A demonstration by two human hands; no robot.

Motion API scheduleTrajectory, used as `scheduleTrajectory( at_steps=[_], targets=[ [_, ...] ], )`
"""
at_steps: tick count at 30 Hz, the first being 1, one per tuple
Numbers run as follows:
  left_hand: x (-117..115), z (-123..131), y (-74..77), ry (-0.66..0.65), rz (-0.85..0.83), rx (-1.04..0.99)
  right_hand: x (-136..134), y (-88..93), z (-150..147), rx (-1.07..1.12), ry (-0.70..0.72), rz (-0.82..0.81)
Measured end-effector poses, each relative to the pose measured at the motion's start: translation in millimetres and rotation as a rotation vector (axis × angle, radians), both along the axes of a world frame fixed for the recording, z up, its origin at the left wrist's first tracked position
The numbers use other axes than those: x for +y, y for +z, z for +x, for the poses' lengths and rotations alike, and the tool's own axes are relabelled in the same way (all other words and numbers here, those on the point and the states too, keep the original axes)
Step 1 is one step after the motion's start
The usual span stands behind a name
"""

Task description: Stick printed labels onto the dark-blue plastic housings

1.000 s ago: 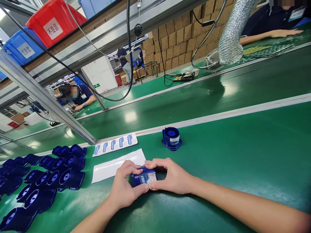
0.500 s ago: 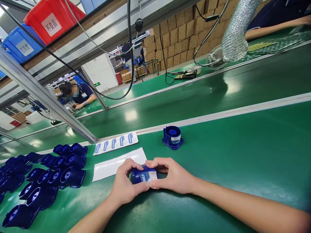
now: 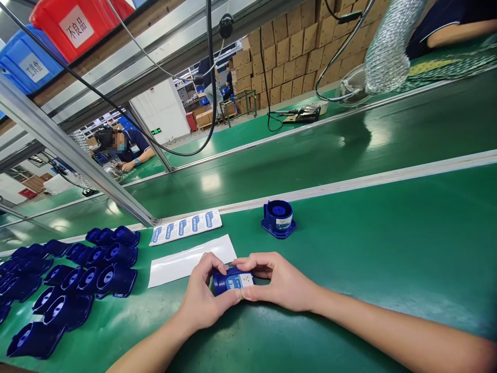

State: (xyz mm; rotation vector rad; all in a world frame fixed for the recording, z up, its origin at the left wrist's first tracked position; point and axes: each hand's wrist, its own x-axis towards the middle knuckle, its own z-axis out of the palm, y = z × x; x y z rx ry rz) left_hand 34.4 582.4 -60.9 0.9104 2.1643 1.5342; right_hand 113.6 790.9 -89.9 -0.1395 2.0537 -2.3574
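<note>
Between both hands I hold a dark blue round plastic housing (image 3: 220, 283) with a blue-and-white label (image 3: 236, 281) on its side. My left hand (image 3: 205, 295) grips its left end, the thumb along the near side. On the right end, my right hand (image 3: 272, 282) presses with its thumb at the label and its fingers over the top. A blank white backing sheet (image 3: 190, 260) lies just beyond my left hand, and behind it is a sheet of printed labels (image 3: 186, 228). Another labelled blue housing (image 3: 278, 220) stands upright on its flange beyond my right hand.
Several blue housings (image 3: 116, 280) lie in rows at the left on the green bench (image 3: 388, 248). A metal post (image 3: 77, 140) rises there, with red (image 3: 77, 31) and blue (image 3: 33, 62) bins above. Across the belt (image 3: 272, 155), co-workers sit near a foil duct (image 3: 392, 57).
The housing has turned a little in my hands, so a different part of its label faces me. The view has shifted slightly; both hands keep their hold.
</note>
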Motion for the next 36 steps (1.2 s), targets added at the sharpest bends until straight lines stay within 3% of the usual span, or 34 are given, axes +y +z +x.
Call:
scheduleTrajectory(
  at_steps=[10, 16, 22, 28, 32, 36],
  targets=[
    [5.7, 6.1, 11.0, 0.028, -0.055, 0.054, 5.7, -0.7, 2.2, -0.021, -0.013, 0.065],
    [7.5, 4.5, 9.3, 0.032, -0.049, 0.111, 15.5, 3.0, -10.7, -0.023, 0.090, 0.089],
    [14.4, 2.4, 8.2, 0.097, -0.039, 0.150, 14.0, 1.1, -22.2, 0.011, 0.044, 0.117],
    [16.6, 8.5, 6.9, 0.136, -0.007, 0.173, 9.1, 6.1, -11.6, 0.123, -0.076, 0.250],
    [17.0, 10.5, 1.3, 0.164, 0.031, 0.185, 2.4, 10.2, -1.2, 0.244, -0.034, 0.440],
    [15.8, 10.4, -5.6, 0.175, 0.067, 0.189, -7.2, 8.8, -3.3, 0.191, -0.079, 0.515]
  ],
)
